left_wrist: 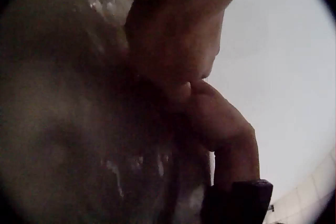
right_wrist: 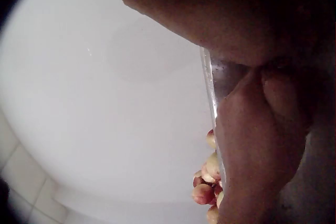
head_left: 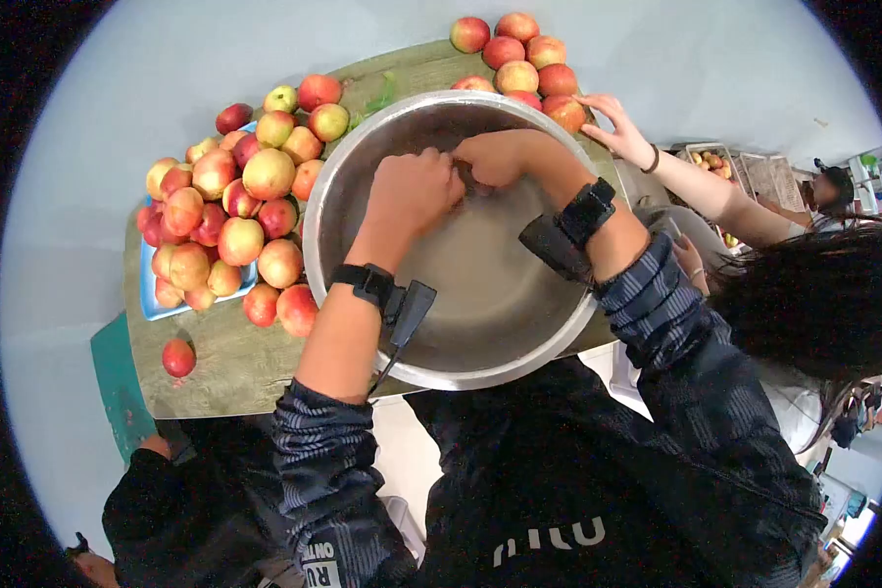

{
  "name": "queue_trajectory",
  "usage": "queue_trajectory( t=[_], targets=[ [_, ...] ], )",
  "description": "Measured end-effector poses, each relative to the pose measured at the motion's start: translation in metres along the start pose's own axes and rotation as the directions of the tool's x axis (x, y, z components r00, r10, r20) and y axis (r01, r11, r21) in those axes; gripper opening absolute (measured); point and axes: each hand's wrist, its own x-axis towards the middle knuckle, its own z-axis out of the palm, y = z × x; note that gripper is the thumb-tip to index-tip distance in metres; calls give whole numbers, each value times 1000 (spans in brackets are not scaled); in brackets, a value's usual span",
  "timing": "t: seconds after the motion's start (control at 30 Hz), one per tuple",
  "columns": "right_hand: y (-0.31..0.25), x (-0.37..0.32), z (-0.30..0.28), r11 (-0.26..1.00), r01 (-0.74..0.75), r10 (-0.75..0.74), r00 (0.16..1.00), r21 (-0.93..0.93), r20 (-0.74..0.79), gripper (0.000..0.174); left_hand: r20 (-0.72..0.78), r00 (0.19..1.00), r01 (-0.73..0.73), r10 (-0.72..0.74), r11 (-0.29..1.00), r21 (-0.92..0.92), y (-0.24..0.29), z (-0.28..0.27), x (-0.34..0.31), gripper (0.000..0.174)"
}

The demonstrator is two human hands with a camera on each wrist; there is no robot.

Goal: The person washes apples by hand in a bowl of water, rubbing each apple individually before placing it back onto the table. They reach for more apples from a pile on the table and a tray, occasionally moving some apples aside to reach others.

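Inside a large metal basin (head_left: 323, 284) holding cloudy water, the two hands meet near the far wall. The left hand (head_left: 414, 194) has its fingers bent toward the right hand (head_left: 495, 160), whose fingers point down and left. A small dark reddish patch shows between them; whether it is a held thing cannot be told. In the left wrist view the right hand (left_wrist: 176, 56) is dim and its fingertips are hidden. The right wrist view shows the left hand (right_wrist: 262, 134) against the other hand, with the contact in deep shadow.
Peaches or nectarines (head_left: 268, 174) are heaped on a blue tray (head_left: 150, 284) left of the basin, with one loose fruit (head_left: 178, 358) nearby. More fruit (head_left: 516, 78) lies behind the basin, where another person's hand (head_left: 612, 127) touches one. Another person's sleeve is at lower left.
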Motion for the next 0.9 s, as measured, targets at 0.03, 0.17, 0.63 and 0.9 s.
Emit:
queue_trajectory(
  t=[0.03,0.17,0.63,0.9],
  targets=[
    [-2,-2,-3,1000,13,-13,999,-3,-32,27,20,1000,11,-11,1000,-15,-3,-2,1,32],
    [-3,-1,-4,995,32,-37,998,-96,-44,29,19,1000,-21,21,999,-44,-2,-7,-9,37],
    [-15,-5,-4,990,-127,124,990,-57,-64,30,-22,997,-73,71,993,-97,4,1,-8,34],
    [-17,-7,-4,994,-109,108,990,1,-88,28,-67,994,-97,88,983,-158,0,1,-8,25]
  ],
)
